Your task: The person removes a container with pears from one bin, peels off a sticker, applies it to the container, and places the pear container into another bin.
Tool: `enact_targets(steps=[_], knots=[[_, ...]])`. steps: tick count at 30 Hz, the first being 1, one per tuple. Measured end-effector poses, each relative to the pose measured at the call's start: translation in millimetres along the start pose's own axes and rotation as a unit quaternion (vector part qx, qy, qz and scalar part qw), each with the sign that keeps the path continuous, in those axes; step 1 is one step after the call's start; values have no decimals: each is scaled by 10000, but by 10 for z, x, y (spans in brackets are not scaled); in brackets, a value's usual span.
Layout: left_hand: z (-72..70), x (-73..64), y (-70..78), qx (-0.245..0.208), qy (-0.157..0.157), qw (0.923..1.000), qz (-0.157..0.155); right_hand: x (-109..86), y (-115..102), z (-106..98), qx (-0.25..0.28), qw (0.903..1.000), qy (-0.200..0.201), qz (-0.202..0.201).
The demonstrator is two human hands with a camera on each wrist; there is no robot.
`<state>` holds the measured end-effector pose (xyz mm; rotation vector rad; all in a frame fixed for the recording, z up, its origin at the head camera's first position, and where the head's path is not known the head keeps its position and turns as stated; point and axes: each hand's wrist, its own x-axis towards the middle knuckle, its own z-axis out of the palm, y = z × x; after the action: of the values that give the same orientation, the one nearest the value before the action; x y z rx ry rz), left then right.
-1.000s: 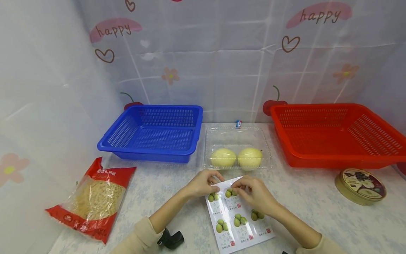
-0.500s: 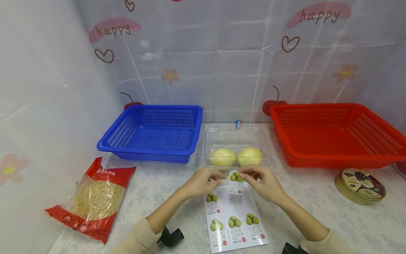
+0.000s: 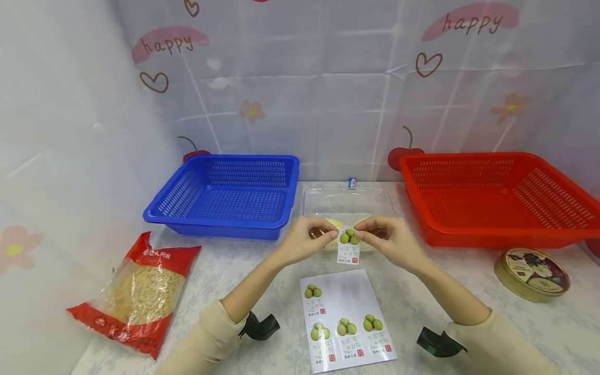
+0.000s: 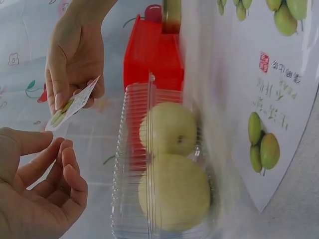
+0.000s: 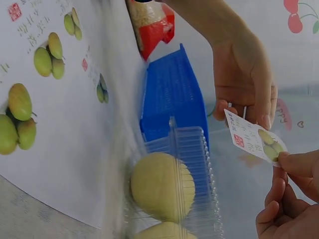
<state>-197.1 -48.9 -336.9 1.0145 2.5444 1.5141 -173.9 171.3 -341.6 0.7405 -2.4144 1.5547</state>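
A small white sticker (image 3: 349, 247) printed with green pears and writing is held up in front of the clear plastic box (image 3: 328, 199). My left hand (image 3: 301, 240) pinches its upper left corner between thumb and finger. At the upper right corner, my right hand (image 3: 395, 244) does the same. Two pale yellow pears (image 4: 175, 191) sit inside the lidded box, largely covered by the hands and sticker in the head view. The white sticker sheet (image 3: 349, 302) lies on the table below the hands, with several pear stickers on it and bare backing at upper right.
A blue basket (image 3: 225, 225) stands at the back left and a red basket (image 3: 506, 232) at the back right. A red-ended pasta bag (image 3: 145, 286) lies left; a round tin (image 3: 533, 276) lies right. Behind the box is a small blue-and-red wrapped item (image 3: 352, 183).
One sticker has come off the sheet's upper part. Both hands have lifted it away towards the box, and the left hand has let go of the sheet and taken the sticker's other corner.
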Motion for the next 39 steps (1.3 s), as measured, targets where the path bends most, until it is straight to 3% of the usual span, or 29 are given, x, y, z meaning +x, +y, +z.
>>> enact_targets(steps=[10, 16, 23, 33, 39], knots=[[-40, 247, 61, 262, 463, 9986, 27, 273, -69, -155, -131, 9991, -112, 395], [-50, 360, 73, 123, 839, 9963, -119, 395, -49, -225, -392, 9977, -67, 557], [-36, 478, 65, 541, 799, 9946, -376, 500, 23, -307, -519, 9957, -18, 768], [-28, 657, -23, 478, 944, 9931, -501, 675, 113, -338, -599, 9938, 18, 935], [-24, 772, -85, 675, 1006, 9912, -530, 785, 185, -365, -617, 9935, -89, 954]])
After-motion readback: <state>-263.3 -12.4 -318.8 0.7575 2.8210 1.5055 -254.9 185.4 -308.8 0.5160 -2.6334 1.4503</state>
